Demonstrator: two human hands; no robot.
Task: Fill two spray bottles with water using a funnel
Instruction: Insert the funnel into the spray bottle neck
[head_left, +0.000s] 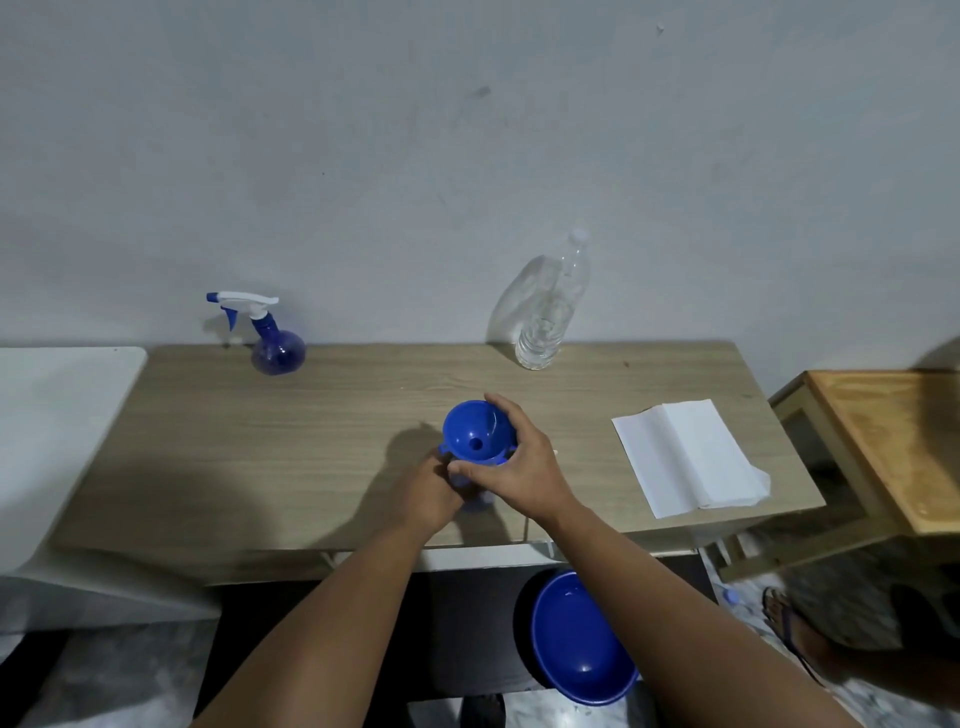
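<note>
**Funnel held over a bottle at mid-table**

At the far left a white surface (57, 415) butts against the wooden table (260, 467). Near the table's back left edge, by the wall (467, 130), stands a blue spray bottle (278, 351) with its white and blue trigger head screwed on, nozzle pointing left, upright and well apart from the hands.

In the middle of the table, toward the near edge, the left hand (428, 493) curls its fingers round a second blue bottle (470, 491), which is mostly hidden behind both hands; only slivers of blue show. Whether its top is off cannot be seen. Above it sits the blue funnel (478, 431), wide mouth up and tilted slightly toward the camera, its spout hole visible inside. The right hand (519, 462) grips the funnel from the right, thumb along the lower front of the cone and fingers wrapped over the far rim, so the fingers are clamped on the funnel. Whether the spout sits in the bottle's neck cannot be told.

Behind and to the right, at the back edge, a clear plastic bottle (553, 312) stands upright with its cap on and water low in it. Further right lies a folded white paper towel (685, 457), flat on the table. Below the table's near edge, under the right forearm, a blue bowl (576, 639) is tipped toward the camera. At far right stands a small wooden stool (883, 447), and beneath it a foot in a sandal (795, 634) rests on the floor.
</note>
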